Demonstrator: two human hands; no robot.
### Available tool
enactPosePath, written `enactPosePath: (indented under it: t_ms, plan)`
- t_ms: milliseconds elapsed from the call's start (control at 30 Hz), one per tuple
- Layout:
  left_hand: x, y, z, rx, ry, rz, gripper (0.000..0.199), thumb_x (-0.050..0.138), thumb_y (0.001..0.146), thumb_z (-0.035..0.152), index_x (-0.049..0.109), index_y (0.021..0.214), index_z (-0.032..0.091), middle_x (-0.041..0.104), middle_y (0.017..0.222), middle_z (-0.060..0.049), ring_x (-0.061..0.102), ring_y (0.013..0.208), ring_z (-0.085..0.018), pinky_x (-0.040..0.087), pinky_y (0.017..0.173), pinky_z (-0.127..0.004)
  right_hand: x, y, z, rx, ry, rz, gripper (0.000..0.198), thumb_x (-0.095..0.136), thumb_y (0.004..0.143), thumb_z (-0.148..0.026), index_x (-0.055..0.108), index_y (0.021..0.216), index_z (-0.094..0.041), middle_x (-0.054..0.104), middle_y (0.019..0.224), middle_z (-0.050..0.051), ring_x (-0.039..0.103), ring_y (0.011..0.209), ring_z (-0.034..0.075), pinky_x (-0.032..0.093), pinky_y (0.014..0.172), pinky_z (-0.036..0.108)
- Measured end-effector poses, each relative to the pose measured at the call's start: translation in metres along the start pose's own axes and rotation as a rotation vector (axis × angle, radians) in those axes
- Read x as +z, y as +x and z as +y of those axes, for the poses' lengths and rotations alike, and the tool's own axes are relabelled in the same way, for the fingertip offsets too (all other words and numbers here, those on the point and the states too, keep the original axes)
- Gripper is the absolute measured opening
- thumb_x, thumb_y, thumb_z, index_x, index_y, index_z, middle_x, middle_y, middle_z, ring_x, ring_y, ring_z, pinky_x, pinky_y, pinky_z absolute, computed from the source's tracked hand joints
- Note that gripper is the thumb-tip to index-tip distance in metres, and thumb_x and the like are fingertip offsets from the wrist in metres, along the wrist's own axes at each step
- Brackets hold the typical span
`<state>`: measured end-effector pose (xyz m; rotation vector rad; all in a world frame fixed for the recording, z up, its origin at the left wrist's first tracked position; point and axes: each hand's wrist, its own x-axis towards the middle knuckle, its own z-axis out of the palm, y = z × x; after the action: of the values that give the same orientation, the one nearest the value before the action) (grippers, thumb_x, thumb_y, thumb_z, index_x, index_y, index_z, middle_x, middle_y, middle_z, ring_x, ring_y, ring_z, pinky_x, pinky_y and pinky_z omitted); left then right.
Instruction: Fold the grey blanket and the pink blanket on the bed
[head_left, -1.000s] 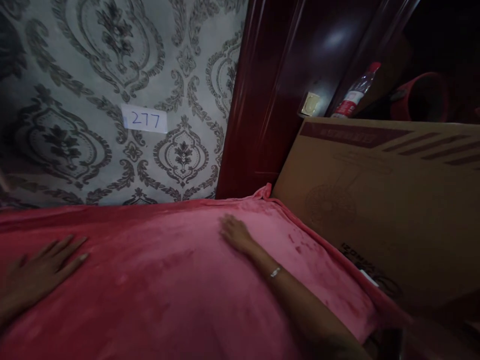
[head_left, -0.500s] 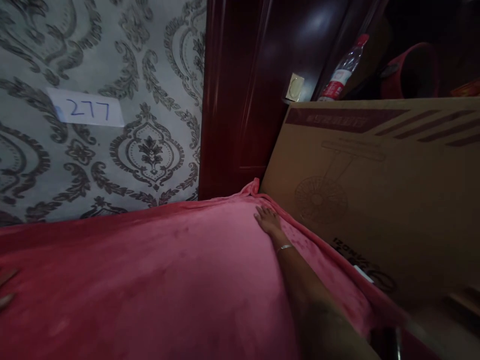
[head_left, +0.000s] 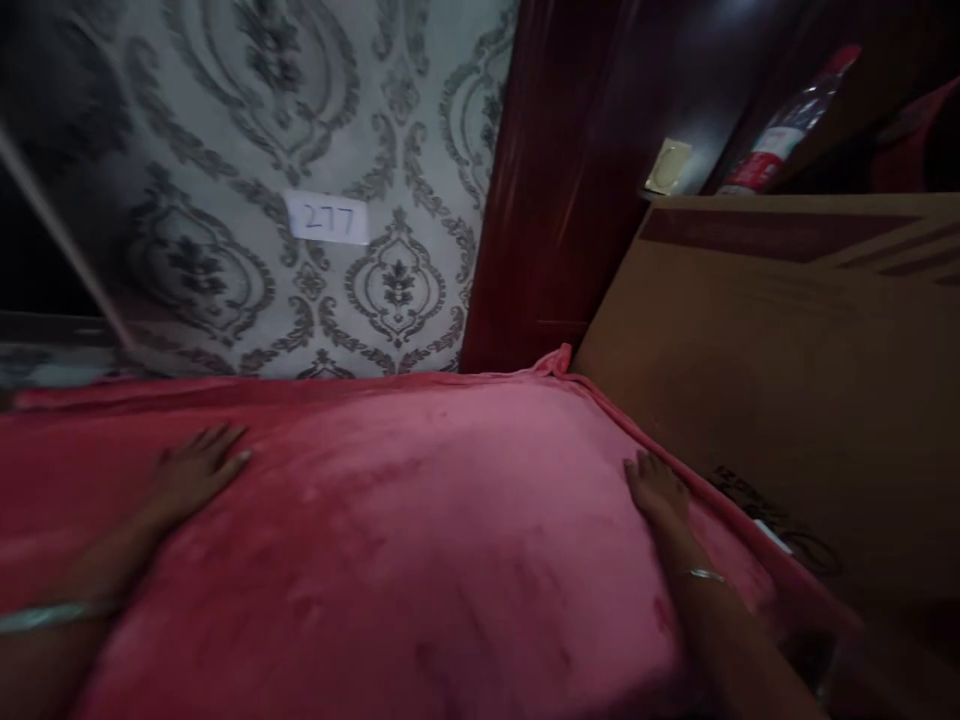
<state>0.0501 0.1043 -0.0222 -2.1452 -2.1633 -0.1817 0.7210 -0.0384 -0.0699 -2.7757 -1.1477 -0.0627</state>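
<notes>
A pink plush blanket [head_left: 420, 520] lies spread over a wide flat surface, with darker brushed marks across its pile. On its left part rests my left hand [head_left: 196, 470], palm down with the fingers apart. Near the right edge my right hand [head_left: 658, 484] lies flat on the pink cloth, close to the rolled border beside the cardboard box. Both wrists wear a bracelet. A small gathered peak of cloth [head_left: 556, 358] stands up at the far right corner.
A large cardboard box [head_left: 787, 370] stands along the right side. Above it are a red-capped plastic bottle [head_left: 784, 135] and a dark red wooden panel [head_left: 559, 180]. Patterned wallpaper [head_left: 397, 100] with a paper marked 277 [head_left: 328, 218] is behind. A dark framed opening [head_left: 37, 240] shows at left.
The view has swung left, bringing my left hand and forearm fully into sight on the blanket. My right hand has slid nearer along the right edge of the cloth.
</notes>
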Motion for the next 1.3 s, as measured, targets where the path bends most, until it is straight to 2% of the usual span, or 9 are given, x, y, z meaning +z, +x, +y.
enactPosePath:
  t_ms: [133,367,567,700,833,900,967,1133,1300]
  plan:
    - [0.006,0.003,-0.003,0.042,-0.037,-0.046,0.061,0.019,0.100,0.044,0.031,0.153,0.014,0.025,0.162,-0.014,0.026,0.148,-0.030,0.019,0.116,-0.060,-0.002,-0.025,-0.011,0.029,0.040,0.010,0.063,0.017,0.097,-0.043,0.042,0.149,-0.017,0.039,0.153,0.018,0.035,0.141,0.036,0.032,0.106,0.065]
    - [-0.004,-0.001,0.033,-0.008,-0.107,-0.152,0.073,0.026,0.094,0.055,0.026,0.156,0.017,0.016,0.163,-0.019,0.016,0.150,-0.038,0.015,0.115,-0.066,-0.027,-0.076,-0.137,-0.480,0.072,-0.008,0.058,0.021,0.100,-0.038,0.035,0.154,-0.021,0.030,0.161,0.010,0.025,0.148,0.026,0.027,0.116,0.049]
    - [0.009,-0.035,0.122,0.279,-0.176,-0.181,0.069,0.032,0.095,0.057,0.029,0.155,0.024,0.017,0.164,-0.013,0.014,0.152,-0.033,0.011,0.119,-0.059,-0.017,-0.117,-0.215,-0.629,0.086,-0.080,0.057,0.021,0.103,-0.040,0.031,0.156,-0.022,0.023,0.163,0.009,0.020,0.150,0.027,0.026,0.117,0.048]
    - [0.018,-0.064,0.164,0.525,-0.253,-0.181,0.073,0.031,0.093,0.065,0.032,0.154,0.025,0.019,0.163,-0.016,0.014,0.151,-0.038,0.011,0.118,-0.064,0.005,-0.124,-0.220,-0.650,0.031,-0.099,0.056,0.023,0.102,-0.043,0.032,0.155,-0.025,0.026,0.162,0.008,0.022,0.149,0.028,0.022,0.117,0.052]
    - [0.018,-0.073,0.177,0.782,-0.328,-0.249,0.075,0.029,0.091,0.070,0.027,0.155,0.031,0.019,0.164,-0.013,0.012,0.152,-0.033,0.007,0.119,-0.064,0.014,-0.120,-0.217,-0.661,0.003,-0.085,0.057,0.023,0.102,-0.044,0.032,0.155,-0.026,0.026,0.162,0.007,0.023,0.149,0.027,0.024,0.116,0.051]
    - [0.018,-0.060,0.168,0.783,-0.320,-0.257,0.072,0.028,0.092,0.069,0.027,0.155,0.032,0.021,0.164,-0.011,0.013,0.152,-0.032,0.005,0.119,-0.064,0.015,-0.118,-0.217,-0.665,-0.005,-0.074,0.057,0.023,0.102,-0.043,0.033,0.155,-0.025,0.027,0.162,0.008,0.024,0.148,0.028,0.024,0.116,0.051]
    - [0.018,-0.038,0.144,0.647,-0.261,-0.241,0.069,0.028,0.094,0.065,0.028,0.154,0.031,0.022,0.163,-0.009,0.014,0.152,-0.030,0.005,0.120,-0.062,0.017,-0.118,-0.217,-0.663,-0.010,-0.066,0.057,0.024,0.101,-0.042,0.034,0.155,-0.025,0.028,0.162,0.008,0.025,0.148,0.028,0.025,0.116,0.051]
    - [0.010,0.010,0.047,0.232,-0.129,-0.190,0.063,0.029,0.098,0.052,0.030,0.154,0.024,0.020,0.164,-0.010,0.017,0.151,-0.029,0.010,0.120,-0.057,0.024,-0.116,-0.216,-0.666,-0.027,-0.046,0.058,0.024,0.100,-0.043,0.035,0.154,-0.026,0.030,0.161,0.006,0.027,0.147,0.027,0.027,0.116,0.051]
    - [-0.005,0.011,-0.045,-0.011,-0.074,-0.131,0.056,0.031,0.099,0.044,0.037,0.151,0.024,0.027,0.162,-0.012,0.022,0.150,-0.031,0.017,0.117,-0.061,0.032,-0.112,-0.215,-0.672,-0.063,-0.018,0.061,0.020,0.098,-0.044,0.035,0.154,-0.026,0.032,0.160,0.004,0.029,0.147,0.027,0.026,0.116,0.051]
